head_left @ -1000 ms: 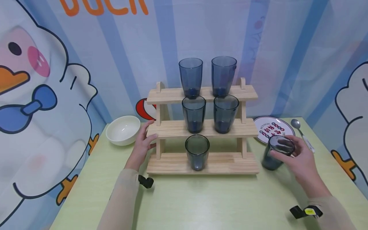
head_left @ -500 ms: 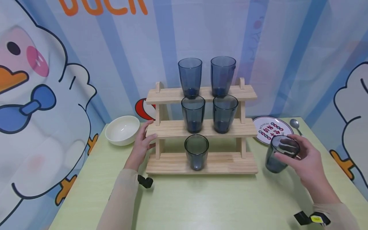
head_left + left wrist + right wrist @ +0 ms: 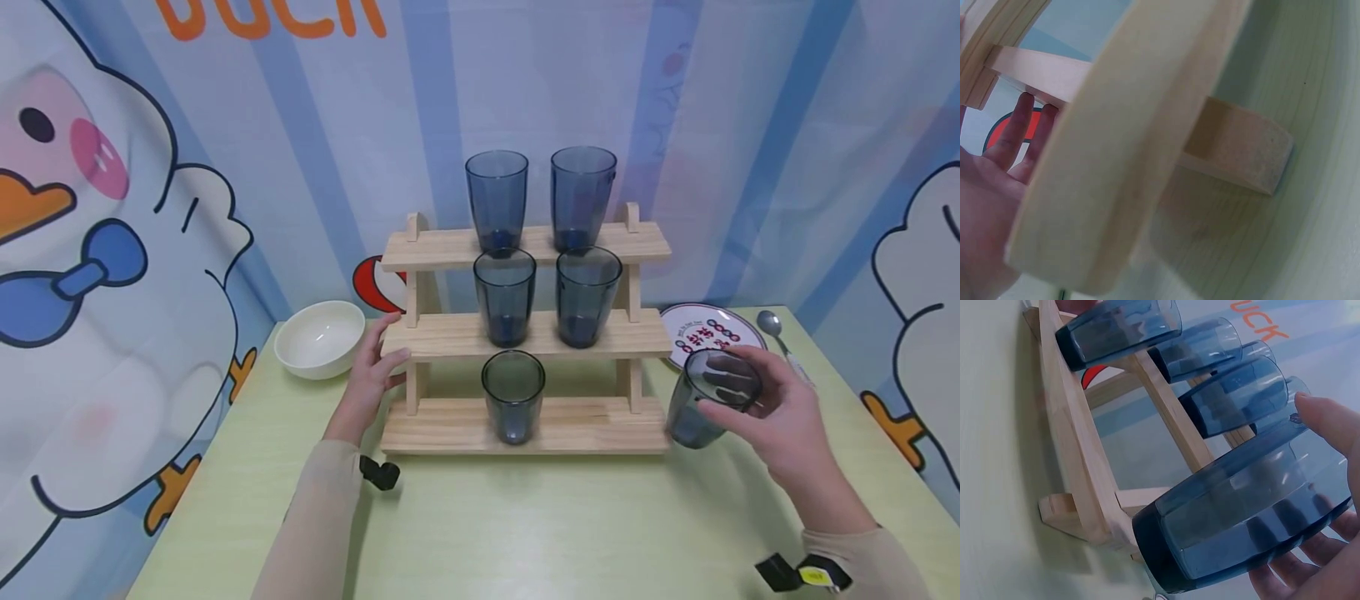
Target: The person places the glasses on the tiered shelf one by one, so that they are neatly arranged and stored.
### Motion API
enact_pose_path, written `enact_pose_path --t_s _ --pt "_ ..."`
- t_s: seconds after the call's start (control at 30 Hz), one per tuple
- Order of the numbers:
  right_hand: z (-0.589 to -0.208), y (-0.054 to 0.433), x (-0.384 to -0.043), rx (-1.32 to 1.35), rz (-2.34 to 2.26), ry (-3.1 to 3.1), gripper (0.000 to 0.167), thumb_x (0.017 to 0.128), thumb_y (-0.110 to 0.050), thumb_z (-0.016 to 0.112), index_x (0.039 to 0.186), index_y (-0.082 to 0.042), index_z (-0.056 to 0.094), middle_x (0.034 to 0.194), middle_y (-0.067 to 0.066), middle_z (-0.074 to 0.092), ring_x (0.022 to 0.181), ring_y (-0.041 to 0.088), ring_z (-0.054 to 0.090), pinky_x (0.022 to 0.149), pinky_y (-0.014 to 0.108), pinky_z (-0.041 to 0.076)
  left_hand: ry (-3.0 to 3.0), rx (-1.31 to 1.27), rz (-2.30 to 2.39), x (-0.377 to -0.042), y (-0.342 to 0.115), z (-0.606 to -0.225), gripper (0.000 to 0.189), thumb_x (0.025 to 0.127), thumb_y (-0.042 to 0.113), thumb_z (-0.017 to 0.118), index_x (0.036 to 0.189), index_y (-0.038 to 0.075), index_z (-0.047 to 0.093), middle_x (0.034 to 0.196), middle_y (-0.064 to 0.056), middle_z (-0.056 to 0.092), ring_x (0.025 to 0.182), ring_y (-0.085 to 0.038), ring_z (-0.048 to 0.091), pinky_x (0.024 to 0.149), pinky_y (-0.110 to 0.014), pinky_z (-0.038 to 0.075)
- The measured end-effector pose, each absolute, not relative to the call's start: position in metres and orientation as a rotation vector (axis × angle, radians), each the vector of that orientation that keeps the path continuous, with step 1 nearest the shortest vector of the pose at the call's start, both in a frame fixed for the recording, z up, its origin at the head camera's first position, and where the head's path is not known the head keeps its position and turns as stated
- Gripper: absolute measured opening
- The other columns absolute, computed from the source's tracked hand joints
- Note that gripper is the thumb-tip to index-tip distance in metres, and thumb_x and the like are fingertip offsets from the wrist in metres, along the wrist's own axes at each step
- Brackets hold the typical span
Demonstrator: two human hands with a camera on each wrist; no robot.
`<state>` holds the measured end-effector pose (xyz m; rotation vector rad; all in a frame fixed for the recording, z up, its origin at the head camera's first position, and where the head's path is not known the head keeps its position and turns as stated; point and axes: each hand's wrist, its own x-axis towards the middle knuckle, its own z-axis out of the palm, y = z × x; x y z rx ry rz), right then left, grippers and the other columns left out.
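Observation:
A blue-tinted drinking glass [image 3: 697, 408] is in my right hand [image 3: 787, 417], thumb on the near side and fingers round the far side. It tilts slightly, by the right end of the three-tier wooden rack [image 3: 600, 427]. In the right wrist view the held glass [image 3: 1241, 512] fills the foreground, its base near the bottom shelf. My left hand [image 3: 367, 383] touches the rack's left side at the middle shelf; in the left wrist view its extended fingers [image 3: 1019, 128] lie against an upright. One similar glass [image 3: 513, 400] stands on the bottom shelf.
Two glasses stand on the middle shelf [image 3: 450, 335] and two on the top shelf [image 3: 442, 247]. A white bowl [image 3: 318, 342] is left of the rack. At the right lie a printed plate [image 3: 678, 321] and a spoon [image 3: 772, 325]. A duck-print curtain [image 3: 322, 167] hangs behind.
My right hand first moves the glass slightly right, then back left, closer to the rack's right end. My left hand keeps its place at the rack's left side.

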<state>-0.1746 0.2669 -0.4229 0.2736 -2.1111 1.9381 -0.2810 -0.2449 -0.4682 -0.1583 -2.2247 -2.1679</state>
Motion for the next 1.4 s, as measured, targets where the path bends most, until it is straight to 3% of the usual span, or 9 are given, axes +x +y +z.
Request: enact_pose_path --t_s 0.1,0.43,0.83,1.4 --pt "-0.422 0.261 -0.176 0.281 1.937 -2.136 0.071 0.084 0.011 0.081 0.146 -0.014 0.057 0.129 -0.008 0.064 0.111 0.002 0.066 0.089 0.011 0.054 -2.229 -0.155 -2.170 -0.281 -0.245 -0.468 0.064 0.104 0.023 0.065 0.161 0.028 0.037 0.163 -0.012 0.037 0.139 -0.040 0.047 0.109 -0.069 0.045" --pt "-0.423 0.238 -0.187 0.342 1.772 -2.278 0.073 0.083 0.007 0.084 0.148 -0.007 0.053 0.127 -0.009 0.065 0.109 0.005 0.067 0.090 0.012 0.055 -2.218 -0.158 -2.178 -0.283 -0.245 -0.469 0.065 0.104 0.021 0.063 0.162 0.023 0.034 0.163 -0.012 0.038 0.138 -0.041 0.047 0.109 -0.069 0.045" --pt "-0.422 0.209 -0.195 0.400 1.804 -2.334 0.069 0.086 -0.003 0.085 0.146 -0.006 0.052 0.130 -0.001 0.063 0.115 0.010 0.064 0.093 0.015 0.055 -2.230 -0.141 -2.168 -0.282 -0.245 -0.469 0.067 0.104 0.023 0.064 0.163 0.023 0.033 0.165 -0.011 0.036 0.140 -0.041 0.047 0.109 -0.069 0.045" --pt "-0.428 0.180 -0.206 0.482 1.913 -2.323 0.074 0.083 -0.001 0.088 0.147 -0.002 0.052 0.132 0.000 0.065 0.115 0.011 0.065 0.094 0.018 0.055 -2.223 -0.142 -2.172 -0.283 -0.245 -0.469 0.066 0.104 0.022 0.063 0.162 0.021 0.033 0.164 -0.010 0.037 0.140 -0.041 0.046 0.109 -0.070 0.045"
